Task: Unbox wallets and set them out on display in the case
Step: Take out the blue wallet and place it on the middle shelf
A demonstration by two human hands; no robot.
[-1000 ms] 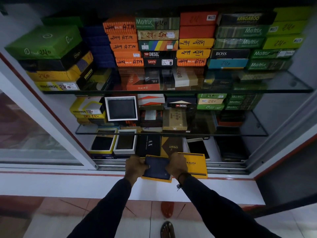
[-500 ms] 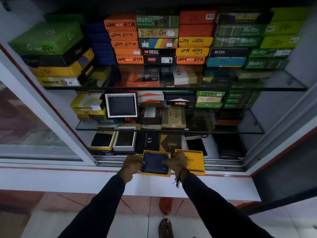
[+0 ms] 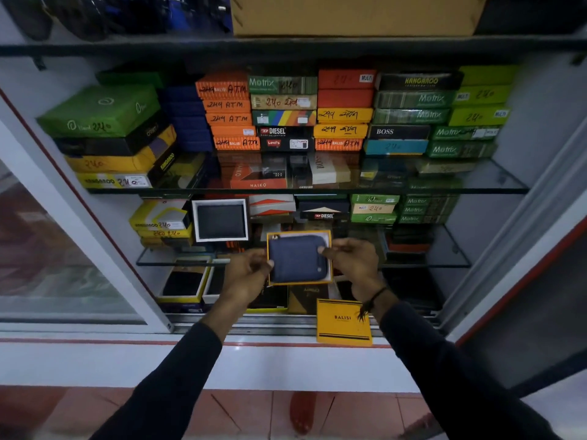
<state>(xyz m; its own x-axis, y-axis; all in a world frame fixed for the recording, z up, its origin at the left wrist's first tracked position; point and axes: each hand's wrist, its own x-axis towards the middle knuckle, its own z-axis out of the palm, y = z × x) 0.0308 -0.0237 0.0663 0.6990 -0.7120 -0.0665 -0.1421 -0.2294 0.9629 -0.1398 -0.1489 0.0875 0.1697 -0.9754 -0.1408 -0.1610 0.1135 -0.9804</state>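
Observation:
A dark blue wallet (image 3: 295, 258) lies in an open yellow box tray (image 3: 327, 236), held up in front of the middle glass shelf (image 3: 444, 265). My left hand (image 3: 247, 271) grips the tray's left edge. My right hand (image 3: 352, 258) holds its right edge, thumb on the wallet. The yellow BALISI lid (image 3: 343, 322) lies flat on the case's sliding track, below my right wrist. A white-framed box with a dark wallet (image 3: 220, 220) stands upright on the middle shelf, just left of the held tray.
Stacks of coloured wallet boxes (image 3: 282, 112) fill the top glass shelf (image 3: 495, 185). More open boxes (image 3: 184, 284) sit on the bottom level at left. A glass sliding door (image 3: 63, 265) is at left, a white ledge (image 3: 127, 360) runs in front, and a brown carton (image 3: 349, 14) rests above.
Both hands lifted the tray with the wallet from the case's sill up to the height of the middle shelf. The yellow lid stayed on the track.

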